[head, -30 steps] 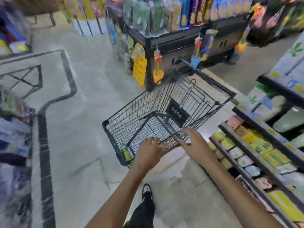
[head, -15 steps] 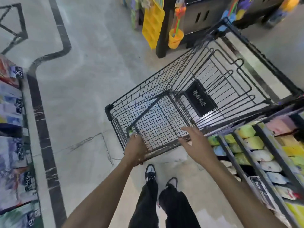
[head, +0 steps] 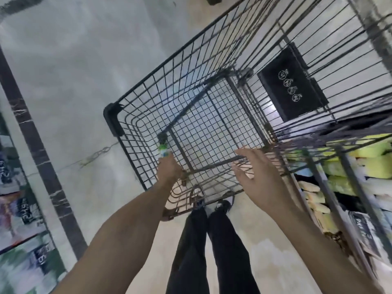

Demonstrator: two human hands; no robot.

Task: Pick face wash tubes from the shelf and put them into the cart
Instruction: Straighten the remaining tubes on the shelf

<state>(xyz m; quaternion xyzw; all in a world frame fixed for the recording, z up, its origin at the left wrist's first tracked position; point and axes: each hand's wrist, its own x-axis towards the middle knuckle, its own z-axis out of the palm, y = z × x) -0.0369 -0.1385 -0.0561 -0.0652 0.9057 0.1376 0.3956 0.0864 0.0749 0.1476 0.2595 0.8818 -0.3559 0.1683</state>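
A black wire shopping cart (head: 112, 119) fills the middle of the head view, seen from above, its mesh floor bare. My left hand (head: 169, 168) reaches down inside the cart's near left corner and grips a small face wash tube (head: 163, 150) with a green and white end; the tube sticks out beyond my fingers, close to the cart's bottom. My right hand (head: 254, 177) hovers over the cart's near right edge with fingers spread and holds nothing.
A shelf rack (head: 347, 179) with yellow, green and white packs stands close on the right, touching the cart's side. Another shelf (head: 19, 219) with price tags lines the left edge. A black plaque (head: 292, 85) hangs in the cart. My legs and shoes (head: 220, 205) are below it.
The view has tilted down and moved closer to the cart. My left hand has gone deeper into the cart with the tube. My right hand has lifted off the cart's edge and spread.
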